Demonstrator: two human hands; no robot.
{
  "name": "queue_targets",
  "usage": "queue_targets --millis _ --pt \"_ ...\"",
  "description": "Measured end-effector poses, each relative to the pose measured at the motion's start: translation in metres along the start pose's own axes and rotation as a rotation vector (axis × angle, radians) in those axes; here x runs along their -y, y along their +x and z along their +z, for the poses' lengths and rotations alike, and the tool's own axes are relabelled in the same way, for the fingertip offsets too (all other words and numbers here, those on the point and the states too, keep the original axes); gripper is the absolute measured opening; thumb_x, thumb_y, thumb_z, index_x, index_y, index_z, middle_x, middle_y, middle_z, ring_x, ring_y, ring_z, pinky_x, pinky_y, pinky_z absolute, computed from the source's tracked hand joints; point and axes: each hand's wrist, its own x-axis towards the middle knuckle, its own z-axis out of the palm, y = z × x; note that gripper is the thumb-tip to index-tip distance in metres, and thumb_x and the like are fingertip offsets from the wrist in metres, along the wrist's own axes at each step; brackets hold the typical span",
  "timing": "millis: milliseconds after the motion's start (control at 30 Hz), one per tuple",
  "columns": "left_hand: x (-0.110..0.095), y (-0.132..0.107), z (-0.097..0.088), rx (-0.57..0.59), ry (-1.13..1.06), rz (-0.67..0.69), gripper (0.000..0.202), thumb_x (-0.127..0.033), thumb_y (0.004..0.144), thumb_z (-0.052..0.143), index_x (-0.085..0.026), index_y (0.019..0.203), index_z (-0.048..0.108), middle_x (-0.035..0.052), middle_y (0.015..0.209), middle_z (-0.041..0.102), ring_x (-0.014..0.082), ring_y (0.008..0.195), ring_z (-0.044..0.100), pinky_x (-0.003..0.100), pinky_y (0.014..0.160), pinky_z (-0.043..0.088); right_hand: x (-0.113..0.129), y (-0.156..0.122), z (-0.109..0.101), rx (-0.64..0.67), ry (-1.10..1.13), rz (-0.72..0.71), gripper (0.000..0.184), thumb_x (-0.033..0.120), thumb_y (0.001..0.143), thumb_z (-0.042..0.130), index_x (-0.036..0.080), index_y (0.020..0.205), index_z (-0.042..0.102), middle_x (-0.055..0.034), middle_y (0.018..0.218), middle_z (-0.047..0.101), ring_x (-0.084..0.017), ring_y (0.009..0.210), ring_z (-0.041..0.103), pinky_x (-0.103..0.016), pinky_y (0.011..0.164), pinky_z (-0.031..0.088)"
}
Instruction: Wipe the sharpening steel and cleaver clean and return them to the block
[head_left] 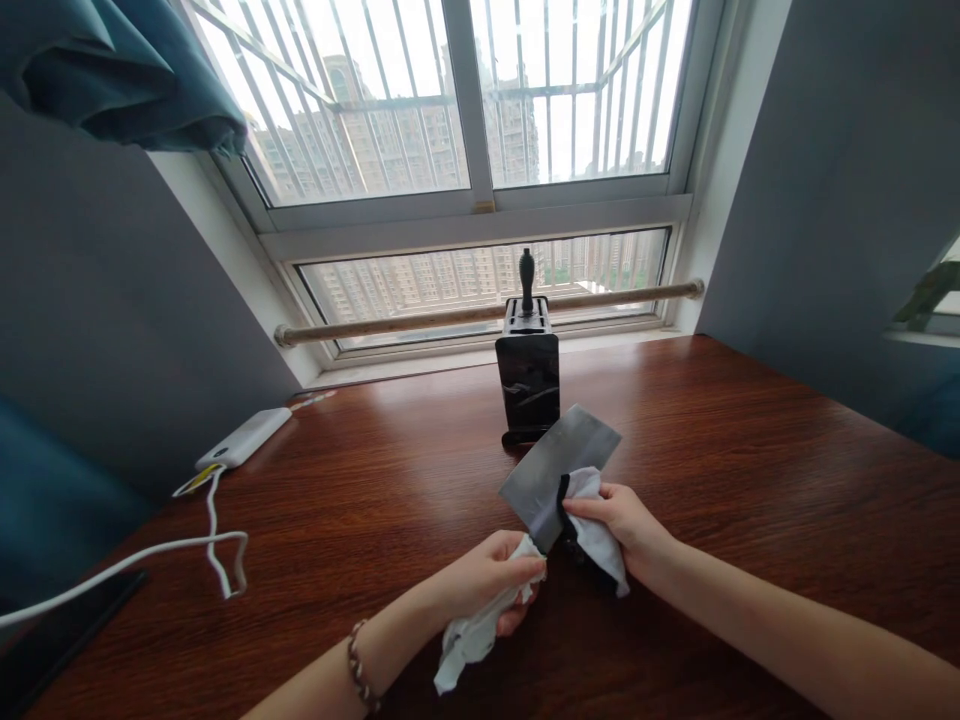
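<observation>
A cleaver (553,462) with a broad grey blade is held over the table, its blade angled up to the right. My left hand (499,578) grips its handle end through a crumpled white tissue (471,640); the handle itself is hidden. In my right hand (630,520) is a white cloth with a black edge (598,525), pinched against the lower right side of the blade. Just beyond the blade stands a black knife block (528,380), with one dark-handled tool (527,280) upright in its top.
A dark reddish wooden table (390,470) reaches to the window sill. At the left lie a white power bank (244,438) and its white cable (150,546), with a dark flat object (75,640) nearer the front. A horizontal pole (405,325) crosses the window behind the block.
</observation>
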Motion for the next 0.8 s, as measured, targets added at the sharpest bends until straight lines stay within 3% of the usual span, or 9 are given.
queue_targets --millis 167,333,467,567,633,700,800 --pt "-0.003 0.000 0.000 -0.001 -0.004 0.008 0.027 -0.040 0.075 0.058 -0.017 0.071 0.044 -0.0062 0.050 0.047 0.0049 0.030 0.040 0.016 0.028 0.032 0.031 0.022 -0.021 -0.133 0.033 -0.082 0.019 0.009 0.057 0.073 0.010 0.073 0.063 -0.0065 0.061 0.066 -0.018 0.051 0.062 -0.026 0.050 0.051" --pt "0.000 -0.001 0.000 -0.005 -0.017 0.020 0.023 -0.036 0.076 0.056 -0.016 0.070 0.045 -0.0060 0.051 0.047 0.0044 0.029 0.039 0.016 0.027 0.031 0.046 0.040 -0.039 -0.249 0.052 -0.219 0.019 0.010 0.055 0.073 0.011 0.071 0.062 -0.0085 0.064 0.067 -0.021 0.053 0.063 -0.031 0.050 0.054" --pt "0.000 -0.002 0.001 0.005 -0.003 -0.005 0.025 -0.038 0.075 0.057 -0.017 0.072 0.044 -0.0064 0.052 0.047 0.0050 0.030 0.040 0.016 0.027 0.032 0.062 0.051 -0.056 -0.414 0.033 -0.461 0.027 0.019 0.051 0.076 0.014 0.071 0.059 -0.0026 0.064 0.065 -0.018 0.053 0.061 -0.028 0.050 0.052" --pt "-0.002 -0.003 0.004 -0.004 0.015 -0.031 0.023 -0.036 0.075 0.057 -0.017 0.072 0.044 -0.0062 0.055 0.047 0.0045 0.031 0.040 0.016 0.026 0.031 0.074 0.047 -0.061 -0.499 -0.051 -0.692 0.029 0.032 0.059 0.074 0.016 0.076 0.057 0.0017 0.064 0.062 -0.013 0.052 0.057 -0.023 0.048 0.047" --pt "-0.003 -0.004 0.005 -0.028 0.029 -0.046 0.022 -0.035 0.075 0.057 -0.018 0.071 0.044 -0.0060 0.056 0.047 0.0047 0.031 0.040 0.016 0.026 0.030 0.072 0.035 -0.055 -0.451 -0.177 -0.807 0.025 0.036 0.067 0.069 0.015 0.077 0.059 0.0027 0.062 0.060 -0.011 0.051 0.054 -0.020 0.047 0.044" --pt "-0.003 -0.004 0.006 -0.052 0.034 -0.056 0.023 -0.035 0.075 0.057 -0.018 0.071 0.044 -0.0059 0.055 0.047 0.0049 0.031 0.041 0.016 0.026 0.030 0.060 0.019 -0.041 -0.298 -0.353 -0.870 0.018 0.033 0.072 0.067 0.015 0.071 0.061 0.0037 0.057 0.057 -0.010 0.050 0.052 -0.019 0.046 0.041" --pt "-0.002 -0.004 0.004 -0.054 0.023 -0.053 0.023 -0.036 0.075 0.058 -0.017 0.072 0.045 -0.0054 0.056 0.048 0.0049 0.032 0.041 0.016 0.028 0.031 0.030 -0.006 -0.012 0.132 -0.635 -0.857 0.016 0.026 0.069 0.070 0.016 0.058 0.064 0.0016 0.056 0.060 -0.015 0.058 0.058 -0.023 0.060 0.048"
